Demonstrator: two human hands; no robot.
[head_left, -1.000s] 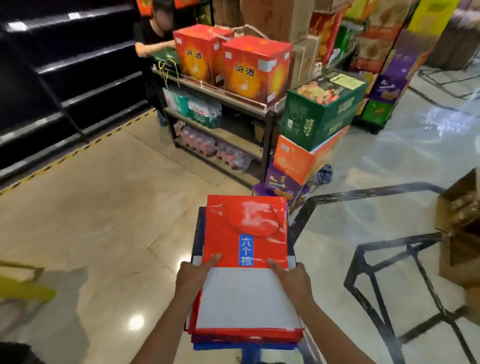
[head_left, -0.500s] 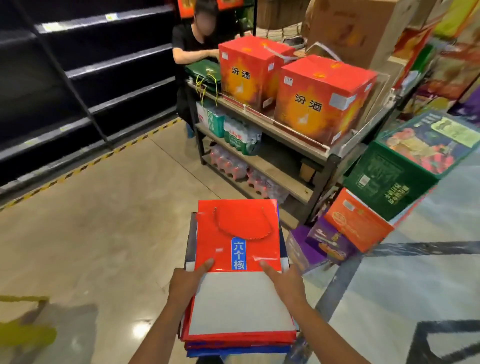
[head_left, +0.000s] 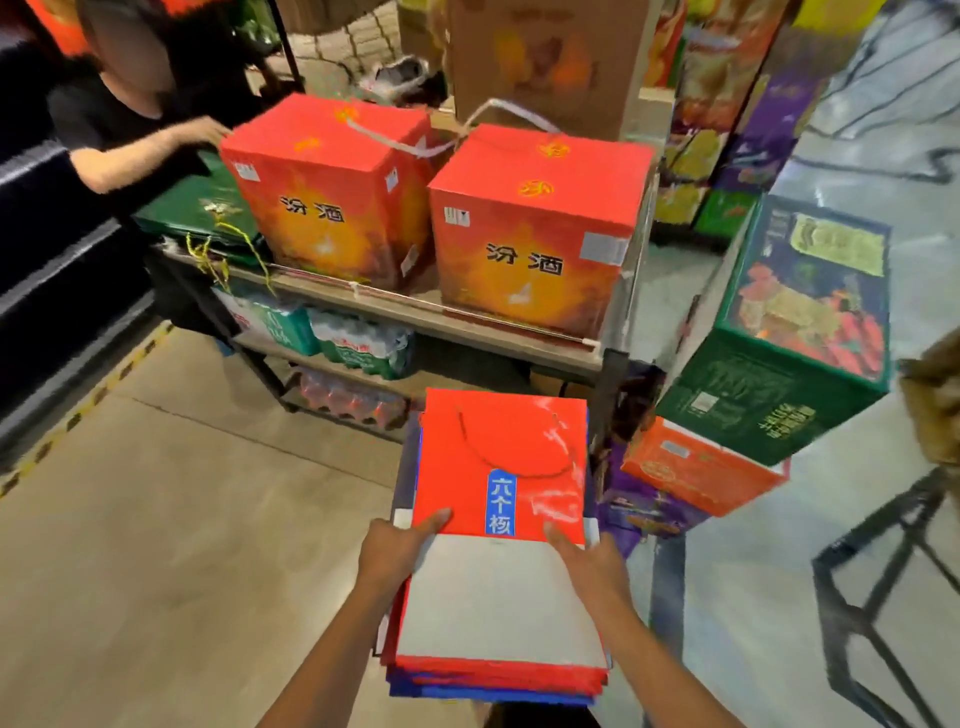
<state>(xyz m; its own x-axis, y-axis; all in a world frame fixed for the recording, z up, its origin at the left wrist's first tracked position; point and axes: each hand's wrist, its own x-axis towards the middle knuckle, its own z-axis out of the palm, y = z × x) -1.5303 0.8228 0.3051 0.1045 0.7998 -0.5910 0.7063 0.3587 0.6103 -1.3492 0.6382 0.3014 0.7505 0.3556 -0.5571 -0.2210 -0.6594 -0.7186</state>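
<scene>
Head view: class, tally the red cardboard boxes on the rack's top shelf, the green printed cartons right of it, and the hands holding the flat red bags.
Red cardboard boxes: 2
Green printed carton: 1
Hands on the red paper bag stack, left hand, right hand: 2
Total: 5

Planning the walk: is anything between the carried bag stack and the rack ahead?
Nothing visible lies between the bag stack and the rack. The left hand and right hand grip it; two red boxes fill its top.

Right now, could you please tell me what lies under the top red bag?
More flat bags: red and blue edges show beneath the red bag. Their faces and number are covered.
</scene>
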